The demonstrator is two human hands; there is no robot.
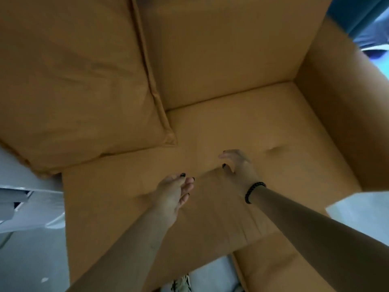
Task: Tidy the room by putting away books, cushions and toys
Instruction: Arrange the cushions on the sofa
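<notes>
A large orange cushion [80, 85] leans against the backrest at the left of the orange sofa [242, 123]. A second, flatter orange cushion [219, 207] lies on the front of the seat below my hands. My left hand [174, 194] hovers at this cushion's upper left edge, fingers loosely bent and holding nothing. My right hand [237, 165], with a black bead bracelet on the wrist, is at the cushion's top corner. Its fingers are spread and its thumb touches the edge. The image is blurred with motion.
The sofa's right armrest [341, 123] rises beside the seat. Pale floor [31, 249] and a white object [21, 199] lie to the left. A striped shoe [181, 283] shows at the bottom edge. Blue fabric [366, 22] is at the top right.
</notes>
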